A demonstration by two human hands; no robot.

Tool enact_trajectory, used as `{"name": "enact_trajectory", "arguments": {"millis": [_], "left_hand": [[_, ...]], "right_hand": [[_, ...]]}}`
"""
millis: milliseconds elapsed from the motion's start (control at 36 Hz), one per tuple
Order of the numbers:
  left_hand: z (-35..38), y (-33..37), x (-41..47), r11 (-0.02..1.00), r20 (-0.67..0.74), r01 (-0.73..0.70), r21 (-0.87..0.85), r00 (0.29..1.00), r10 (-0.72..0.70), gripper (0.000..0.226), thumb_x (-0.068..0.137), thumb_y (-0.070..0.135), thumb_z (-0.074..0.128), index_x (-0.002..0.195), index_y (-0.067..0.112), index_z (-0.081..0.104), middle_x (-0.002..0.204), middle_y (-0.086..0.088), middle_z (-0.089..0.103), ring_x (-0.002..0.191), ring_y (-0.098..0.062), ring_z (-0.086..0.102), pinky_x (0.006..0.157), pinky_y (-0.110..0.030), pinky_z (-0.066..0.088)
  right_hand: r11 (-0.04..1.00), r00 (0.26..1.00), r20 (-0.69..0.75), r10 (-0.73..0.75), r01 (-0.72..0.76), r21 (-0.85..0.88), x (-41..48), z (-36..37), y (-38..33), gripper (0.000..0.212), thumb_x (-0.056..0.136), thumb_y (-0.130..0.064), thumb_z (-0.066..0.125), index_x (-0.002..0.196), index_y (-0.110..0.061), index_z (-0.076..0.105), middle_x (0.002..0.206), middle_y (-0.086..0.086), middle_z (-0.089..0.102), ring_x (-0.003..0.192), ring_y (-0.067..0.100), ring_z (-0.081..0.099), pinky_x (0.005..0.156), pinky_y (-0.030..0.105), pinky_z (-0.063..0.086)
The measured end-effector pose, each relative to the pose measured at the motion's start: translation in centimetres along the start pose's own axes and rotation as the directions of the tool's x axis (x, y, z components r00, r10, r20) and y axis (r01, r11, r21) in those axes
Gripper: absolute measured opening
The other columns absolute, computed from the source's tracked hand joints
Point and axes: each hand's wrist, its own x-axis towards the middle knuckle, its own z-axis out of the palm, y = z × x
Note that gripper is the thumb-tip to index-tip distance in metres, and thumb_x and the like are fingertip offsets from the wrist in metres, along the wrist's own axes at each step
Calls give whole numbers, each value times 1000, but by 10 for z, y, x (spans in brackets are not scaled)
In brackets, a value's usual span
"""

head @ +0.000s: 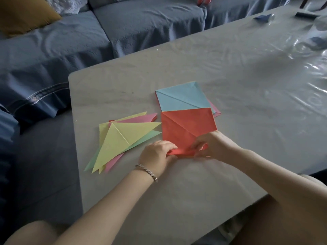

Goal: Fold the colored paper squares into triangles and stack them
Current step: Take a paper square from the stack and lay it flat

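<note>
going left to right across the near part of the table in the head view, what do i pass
pile of folded triangles → left hand → red paper square → right hand; both hands hold that square's near edge

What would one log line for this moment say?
step: folding red paper square | left hand: pinches near corner | right hand: pinches near edge | done: yellow-topped triangle pile | waiting: blue-topped square stack

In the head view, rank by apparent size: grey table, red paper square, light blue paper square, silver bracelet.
1. Grey table.
2. Red paper square and light blue paper square: similar; red lies nearer, unranked.
3. Silver bracelet.
</note>
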Motion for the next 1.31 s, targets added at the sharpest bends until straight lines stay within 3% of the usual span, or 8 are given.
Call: {"name": "enact_trajectory", "arguments": {"millis": [389, 639, 806, 889, 1000, 1111, 1222, 1306], "left_hand": [[-14, -3, 12, 994, 151, 75, -84, 987, -62, 28, 81, 26, 67, 108, 22, 67, 115, 9, 62, 105, -9, 57, 92, -24, 41], [-14, -2, 9, 989, -22, 59, -137, 998, -62, 15, 87, 15, 60, 93, 8, 71, 99, -5, 68, 94, -19, 60, 83, -29, 44], [-13, 2, 4, 926, -75, 203, -318, 968, -238, 3, 78, 12, 70, 79, 12, 73, 81, 1, 70, 67, -6, 57, 64, -10, 42], [-17, 4, 4, 855, 5, 295, -426, 946, -325, 9, 72, 13, 77, 68, 18, 70, 68, 10, 67, 59, 3, 57, 58, -2, 41], [-23, 7, 2, 731, 140, 353, -584, 931, -338, 15, 68, 8, 79, 62, 18, 69, 74, 11, 68, 73, -4, 65, 73, -13, 50], [-29, 8, -1, 616, 184, 372, -694, 919, -348, 17, 66, 2, 78, 60, 14, 69, 80, 9, 68, 69, 6, 63, 67, -6, 47], [-33, 7, -9, 605, 149, 357, -712, 918, -367, 20, 66, 4, 78, 59, 18, 67, 92, 3, 67, 86, -4, 62, 82, -16, 46], [-34, 4, -19, 687, 45, 320, -653, 921, -387, 24, 68, 7, 78, 57, 23, 65, 104, 6, 61, 98, -5, 56, 77, 1, 35]], "right_hand": [[997, 991, 108, -78, 80, -9, 9, -5, 2, 35, 67, -16, 81, 100, -17, 70, 70, -19, 60, 66, -15, 53, 62, 3, 37], [997, 995, 68, -72, 70, 28, 6, -8, 4, 22, 80, -13, 71, 101, -18, 71, 86, -10, 68, 72, -10, 56, 67, 2, 39], [994, 995, 12, -102, 102, -35, -1, -4, 2, 25, 78, -23, 72, 103, -22, 70, 100, -10, 67, 85, -2, 54, 74, 7, 39], [989, 990, 34, -134, 136, -60, -2, 0, 1, 31, 76, -31, 74, 105, -23, 69, 103, -12, 64, 88, -2, 51, 81, 13, 39], [978, 979, -25, -203, 201, -60, -3, 3, 0, 27, 81, -29, 70, 106, -19, 69, 101, -9, 64, 84, -2, 48, 75, 1, 32], [978, 978, -34, -204, 203, -38, -7, 0, -2, 24, 83, -28, 68, 105, -20, 69, 99, -9, 64, 86, -1, 51, 80, 9, 38], [983, 982, -43, -183, 183, -11, -13, -3, -1, 19, 86, -23, 65, 103, -18, 69, 98, -10, 64, 86, -1, 54, 81, 9, 41], [987, 979, -134, -156, 148, -68, -24, -2, 9, 15, 86, -20, 64, 100, -20, 71, 97, -11, 66, 89, 6, 60, 83, 25, 48]]}}
